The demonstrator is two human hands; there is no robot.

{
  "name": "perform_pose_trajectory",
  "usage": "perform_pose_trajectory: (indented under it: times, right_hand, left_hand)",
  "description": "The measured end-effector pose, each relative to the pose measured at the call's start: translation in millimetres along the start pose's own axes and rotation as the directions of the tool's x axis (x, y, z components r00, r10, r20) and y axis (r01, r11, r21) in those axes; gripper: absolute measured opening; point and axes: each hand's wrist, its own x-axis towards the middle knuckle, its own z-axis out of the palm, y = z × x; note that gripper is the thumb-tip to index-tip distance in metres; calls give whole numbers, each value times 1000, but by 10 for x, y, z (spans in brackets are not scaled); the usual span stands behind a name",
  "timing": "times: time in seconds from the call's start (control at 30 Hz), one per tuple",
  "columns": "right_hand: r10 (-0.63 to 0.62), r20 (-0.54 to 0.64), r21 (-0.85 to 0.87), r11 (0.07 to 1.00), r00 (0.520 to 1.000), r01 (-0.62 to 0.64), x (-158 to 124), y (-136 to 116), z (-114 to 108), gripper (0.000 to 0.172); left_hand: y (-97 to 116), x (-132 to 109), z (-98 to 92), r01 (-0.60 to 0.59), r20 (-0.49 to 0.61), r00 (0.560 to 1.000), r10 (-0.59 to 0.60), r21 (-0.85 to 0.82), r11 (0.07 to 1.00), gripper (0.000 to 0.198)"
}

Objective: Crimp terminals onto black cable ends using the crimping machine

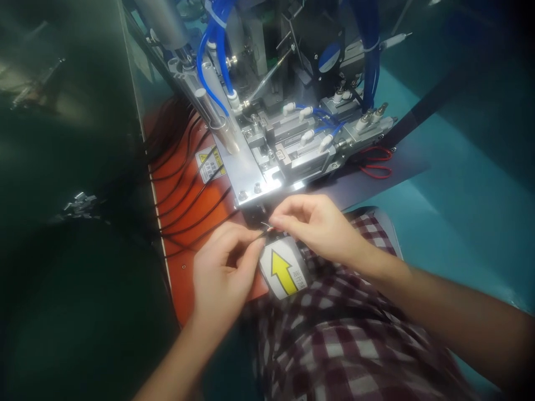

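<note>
My left hand [228, 264] pinches a thin black cable [262, 234] near its end between thumb and forefinger. Fine wires [266, 225], one pale and one reddish, poke out of that end. Close beside it, my right hand [320, 225] is closed in a pinch at the wire tips; its fingertips hide exactly how much it grips. Both hands meet just in front of the metal machine [267, 184], over a white label [281, 283] with a yellow arrow.
Several black cables [188, 220] trail over the orange plate [178, 284] on the left. Blue air hoses [225, 67] and metal cylinders rise from the machine. A red wire loop [378, 170] hangs at its right. At far left lies a blurred heap of shiny connectors [79, 206].
</note>
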Motion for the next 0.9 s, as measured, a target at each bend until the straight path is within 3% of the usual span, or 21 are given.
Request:
perform_pose_trajectory:
  times: [0.2,0.53,0.9]
  right_hand:
    - [22,-44,-24,999,999,-23,10,51,-41,12]
    - [142,-75,104,985,987,-134,23,189,-114,21]
    - [131,-113,207,973,985,-106,20,159,-38,14]
  left_hand:
    - [-17,56,20,-53,28,998,50,96,994,13]
    - [-93,79,72,-163,9,986,165,211,964,14]
    - [-124,83,87,-214,-25,974,224,218,952,15]
